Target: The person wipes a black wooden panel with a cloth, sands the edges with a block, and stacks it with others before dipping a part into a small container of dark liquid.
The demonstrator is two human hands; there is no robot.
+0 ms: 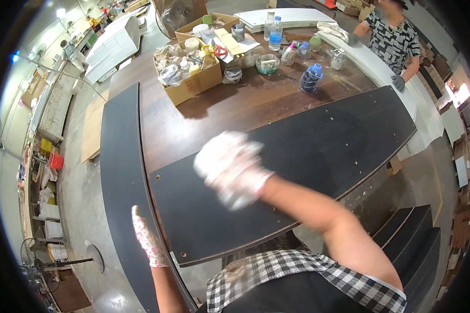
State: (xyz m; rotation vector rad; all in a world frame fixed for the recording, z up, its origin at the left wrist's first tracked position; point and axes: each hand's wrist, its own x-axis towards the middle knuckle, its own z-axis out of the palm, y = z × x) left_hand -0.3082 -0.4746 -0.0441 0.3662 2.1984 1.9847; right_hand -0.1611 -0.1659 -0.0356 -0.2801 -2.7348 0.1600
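Note:
My right hand, in a pale patterned glove, grips a bunched white cloth. Both are smeared by motion, and the cloth lies over a long black board with small holes along its edges. The board stretches across the table from in front of me toward the far right. My left hand wears a white glove with pink spots. Its fingers point straight ahead, seen edge-on, with nothing in them. It is over a second black board on the left, close to the narrow gap between the two boards.
Beyond the boards, the brown table carries a cardboard box of supplies, a blue-capped jar and several bottles. A person in grey gloves stands at the far right beside white panels. Black boards are stacked at lower right.

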